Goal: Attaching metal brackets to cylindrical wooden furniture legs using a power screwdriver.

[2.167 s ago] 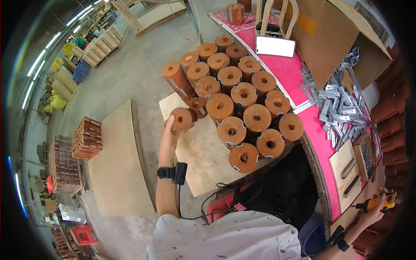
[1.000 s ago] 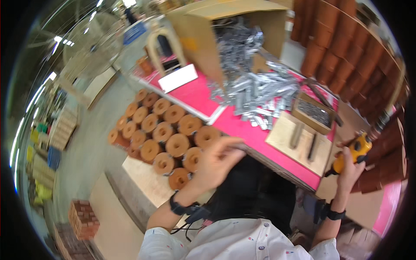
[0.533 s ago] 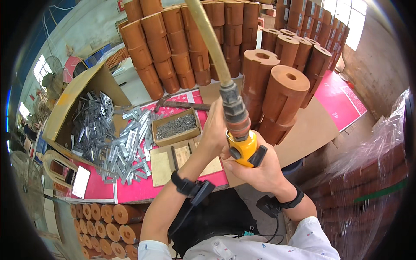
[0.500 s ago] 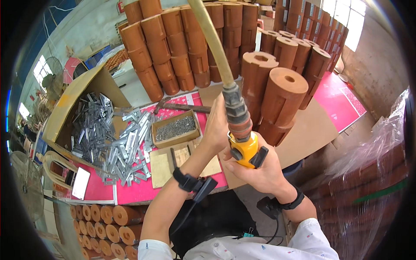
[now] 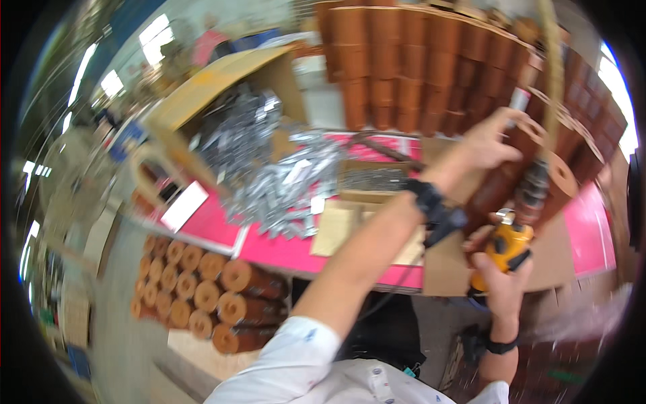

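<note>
My right hand [image 5: 506, 279] is closed around a yellow air tool [image 5: 509, 244], its dark coupling and tan hose [image 5: 553, 81] rising to the top edge. Stretched out to the far right, my left hand [image 5: 491, 141] has its thumb and fingers apart. It is beside the upper end of a reddish-brown cylinder [image 5: 530, 129]; blur hides whether they touch. Another brown cylinder with a hole in its end [image 5: 562, 176] stands just right of the hose. Part of the cylinder group is hidden behind the tool and hose.
A cardboard box [image 5: 202, 84] spills grey metal brackets [image 5: 282, 192] over the pink tabletop [image 5: 282, 259]. Nearby are a tray of small fasteners [image 5: 370, 178], a hammer [image 5: 387, 149] and a wooden board [image 5: 333, 229]. Cylinders stack behind [image 5: 404, 74] and below left [image 5: 202, 289]. A white phone-like slab [image 5: 184, 207] lies left.
The view has swung left, so the table sits further right. My left hand has come away from beside the tool and reached to the cylinders. The right hand keeps the tool, now lower.
</note>
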The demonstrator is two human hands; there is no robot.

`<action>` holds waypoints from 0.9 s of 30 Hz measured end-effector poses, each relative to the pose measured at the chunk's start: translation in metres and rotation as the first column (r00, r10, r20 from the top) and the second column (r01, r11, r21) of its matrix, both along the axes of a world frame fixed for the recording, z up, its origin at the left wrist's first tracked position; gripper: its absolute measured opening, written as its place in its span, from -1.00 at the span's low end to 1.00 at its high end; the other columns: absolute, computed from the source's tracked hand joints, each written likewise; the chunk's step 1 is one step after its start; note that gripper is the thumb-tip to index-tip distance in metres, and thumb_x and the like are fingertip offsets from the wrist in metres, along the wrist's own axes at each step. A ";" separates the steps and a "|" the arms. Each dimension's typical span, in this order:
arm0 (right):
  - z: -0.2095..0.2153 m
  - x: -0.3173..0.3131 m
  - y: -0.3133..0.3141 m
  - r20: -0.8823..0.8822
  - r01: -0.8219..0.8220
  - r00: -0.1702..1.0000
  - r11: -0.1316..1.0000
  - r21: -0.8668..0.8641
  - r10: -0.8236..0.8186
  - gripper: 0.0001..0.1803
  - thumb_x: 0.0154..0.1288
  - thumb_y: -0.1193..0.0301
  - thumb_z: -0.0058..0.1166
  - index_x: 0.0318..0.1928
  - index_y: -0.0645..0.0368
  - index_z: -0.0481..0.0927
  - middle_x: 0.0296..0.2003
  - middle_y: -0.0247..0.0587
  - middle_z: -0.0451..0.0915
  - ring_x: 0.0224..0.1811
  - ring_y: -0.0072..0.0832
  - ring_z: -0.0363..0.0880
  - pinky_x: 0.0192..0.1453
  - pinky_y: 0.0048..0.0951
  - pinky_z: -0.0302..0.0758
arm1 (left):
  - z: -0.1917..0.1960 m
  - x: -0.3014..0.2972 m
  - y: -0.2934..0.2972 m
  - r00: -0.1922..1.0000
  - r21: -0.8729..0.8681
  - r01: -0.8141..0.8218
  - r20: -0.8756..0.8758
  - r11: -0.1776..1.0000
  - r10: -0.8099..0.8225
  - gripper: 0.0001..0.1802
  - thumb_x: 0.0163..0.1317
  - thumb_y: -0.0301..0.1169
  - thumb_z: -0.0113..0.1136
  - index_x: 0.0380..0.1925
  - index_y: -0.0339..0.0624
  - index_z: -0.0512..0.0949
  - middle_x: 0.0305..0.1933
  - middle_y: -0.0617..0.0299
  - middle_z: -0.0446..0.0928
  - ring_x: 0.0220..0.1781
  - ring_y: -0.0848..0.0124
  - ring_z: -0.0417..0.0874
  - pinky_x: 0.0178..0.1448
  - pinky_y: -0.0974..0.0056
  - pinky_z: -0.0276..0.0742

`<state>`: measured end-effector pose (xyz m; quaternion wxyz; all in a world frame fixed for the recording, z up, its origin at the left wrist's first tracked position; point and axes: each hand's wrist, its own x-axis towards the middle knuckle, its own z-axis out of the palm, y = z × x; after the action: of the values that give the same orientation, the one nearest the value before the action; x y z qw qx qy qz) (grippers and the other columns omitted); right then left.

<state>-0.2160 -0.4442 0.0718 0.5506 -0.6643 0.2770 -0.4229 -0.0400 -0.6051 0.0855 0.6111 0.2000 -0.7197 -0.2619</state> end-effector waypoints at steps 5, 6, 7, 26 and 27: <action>-0.007 0.009 -0.004 0.099 -0.017 0.995 0.994 -0.108 0.027 -0.35 0.17 0.52 0.17 0.28 0.32 0.26 -0.21 -0.14 0.54 -0.20 -0.50 0.58 -0.25 -0.55 0.57 | 0.004 -0.010 0.014 0.938 -0.026 -0.343 0.045 0.939 0.344 -0.34 -0.08 -0.41 0.33 0.09 -0.18 0.32 0.01 -0.14 0.52 0.11 -0.01 0.54 0.24 0.14 0.40; -0.008 0.010 -0.007 0.095 -0.040 0.994 0.993 -0.109 0.051 -0.34 0.17 0.51 0.17 0.28 0.32 0.26 -0.20 -0.13 0.55 -0.20 -0.49 0.58 -0.26 -0.55 0.57 | 0.009 -0.002 0.024 0.928 -0.006 -0.371 -0.016 0.929 0.371 -0.38 -0.06 -0.40 0.28 0.07 -0.18 0.33 0.04 -0.13 0.51 0.12 -0.02 0.54 0.24 0.12 0.40; -0.008 0.011 -0.008 0.091 -0.061 0.993 0.992 -0.109 0.071 -0.34 0.18 0.51 0.17 0.28 0.31 0.25 -0.20 -0.13 0.55 -0.20 -0.49 0.58 -0.26 -0.55 0.58 | 0.014 0.008 0.033 0.907 -0.071 -0.421 -0.069 0.904 0.416 -0.37 -0.05 -0.37 0.24 0.09 -0.22 0.32 0.01 -0.19 0.52 0.10 -0.05 0.55 0.21 0.09 0.42; -0.028 0.101 -0.025 0.179 -0.139 0.974 0.990 -0.025 0.142 -0.66 0.22 0.58 0.21 -0.01 0.23 0.44 -0.23 -0.35 0.58 -0.22 -0.67 0.52 -0.09 -0.57 0.48 | -0.130 0.154 0.197 0.787 0.789 -0.566 0.431 0.238 0.441 -0.15 0.08 0.04 0.23 0.23 -0.38 0.32 0.02 -0.17 0.59 0.04 0.13 0.66 0.15 0.21 0.51; -0.027 0.102 -0.025 0.200 -0.139 0.970 0.990 -0.024 0.141 -0.65 0.22 0.58 0.22 -0.01 0.23 0.43 -0.23 -0.36 0.58 -0.22 -0.67 0.51 -0.08 -0.57 0.48 | -0.129 0.152 0.193 0.775 0.774 -0.591 0.467 0.228 0.426 -0.14 0.09 0.05 0.23 0.24 -0.38 0.31 0.01 -0.16 0.60 0.02 0.14 0.67 0.12 0.22 0.53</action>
<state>-0.1137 -0.4687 0.0447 0.6009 -0.6387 0.1704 -0.4493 0.1123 -0.4119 -0.0432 0.3997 0.7343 -0.4051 -0.3701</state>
